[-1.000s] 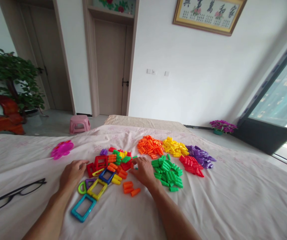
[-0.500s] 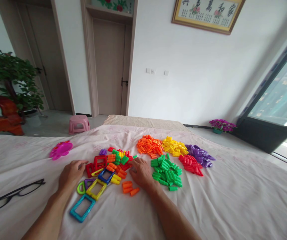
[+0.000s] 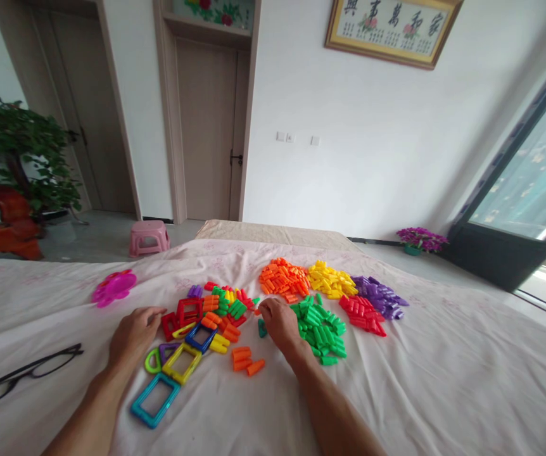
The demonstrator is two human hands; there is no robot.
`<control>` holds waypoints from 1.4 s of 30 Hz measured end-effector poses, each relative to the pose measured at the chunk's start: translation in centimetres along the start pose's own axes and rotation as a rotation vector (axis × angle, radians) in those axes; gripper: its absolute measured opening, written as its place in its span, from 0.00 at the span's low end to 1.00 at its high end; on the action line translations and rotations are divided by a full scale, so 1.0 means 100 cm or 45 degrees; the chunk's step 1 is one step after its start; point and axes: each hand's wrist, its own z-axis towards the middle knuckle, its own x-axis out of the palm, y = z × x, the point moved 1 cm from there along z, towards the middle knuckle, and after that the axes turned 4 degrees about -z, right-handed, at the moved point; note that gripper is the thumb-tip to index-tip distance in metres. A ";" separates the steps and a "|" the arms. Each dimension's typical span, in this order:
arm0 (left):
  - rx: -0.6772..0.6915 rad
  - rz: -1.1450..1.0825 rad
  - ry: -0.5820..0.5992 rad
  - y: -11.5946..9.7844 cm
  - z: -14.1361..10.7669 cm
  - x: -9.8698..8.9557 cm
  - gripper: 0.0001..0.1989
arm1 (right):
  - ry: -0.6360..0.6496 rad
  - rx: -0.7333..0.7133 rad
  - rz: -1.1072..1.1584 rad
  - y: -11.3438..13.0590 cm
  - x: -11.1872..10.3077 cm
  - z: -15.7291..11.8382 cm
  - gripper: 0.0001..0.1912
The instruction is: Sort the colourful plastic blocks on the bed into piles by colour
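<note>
My two hands are well apart above a pale, creased cloth (image 3: 420,386). The left hand (image 3: 133,332) is loose, its fingers pointing at the red frames (image 3: 190,301) and lying just beside them; I see nothing in its grasp. The right hand (image 3: 280,322) is bent over at the near edge of the green pile (image 3: 323,332), thumb and fingers drawn inward. A dark green piece (image 3: 262,328) shows beside its thumb side, and a bit of orange shows at its fingertips; I cannot tell whether either is gripped.

Between the hands lies a mixed heap (image 3: 235,309) of short plastic pieces in green, orange, red and yellow. Nearer to me, in a slanting line, are a blue frame (image 3: 199,348), a yellow frame (image 3: 189,368) and a teal frame (image 3: 144,417). Three orange pieces (image 3: 241,359) lie to the right of these, apart from the heap.

Beyond the right hand are sorted piles: orange pile (image 3: 284,277), yellow pile (image 3: 331,280), purple pile (image 3: 379,296) and red pile (image 3: 363,315). Far left: a magenta toy (image 3: 114,289) and black glasses (image 3: 14,380), both on the cloth.
</note>
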 end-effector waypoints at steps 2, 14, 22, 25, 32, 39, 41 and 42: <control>-0.005 -0.015 -0.007 0.000 0.000 0.000 0.20 | -0.054 0.067 0.011 -0.004 -0.006 0.007 0.11; 0.002 -0.046 0.015 0.005 0.003 0.004 0.20 | -0.251 0.344 0.199 -0.037 -0.029 0.060 0.17; 0.029 -0.046 -0.017 0.005 0.002 0.004 0.19 | 0.076 -0.128 0.034 -0.008 0.022 0.027 0.25; 0.030 -0.049 -0.008 0.005 0.003 0.004 0.20 | 0.147 -0.154 -0.084 -0.003 0.026 0.025 0.20; 0.030 -0.033 -0.009 0.002 0.002 0.002 0.19 | 0.134 -0.059 -0.204 0.000 0.013 0.022 0.13; -0.009 -0.057 0.054 0.009 0.005 0.005 0.20 | 0.204 0.085 -0.222 -0.019 -0.051 0.028 0.13; -0.015 -0.055 0.058 0.010 0.006 0.006 0.20 | 0.212 0.119 -0.241 -0.032 -0.073 0.028 0.13; -0.018 -0.051 0.058 0.009 0.006 0.006 0.20 | 0.213 0.145 -0.245 -0.039 -0.083 0.027 0.13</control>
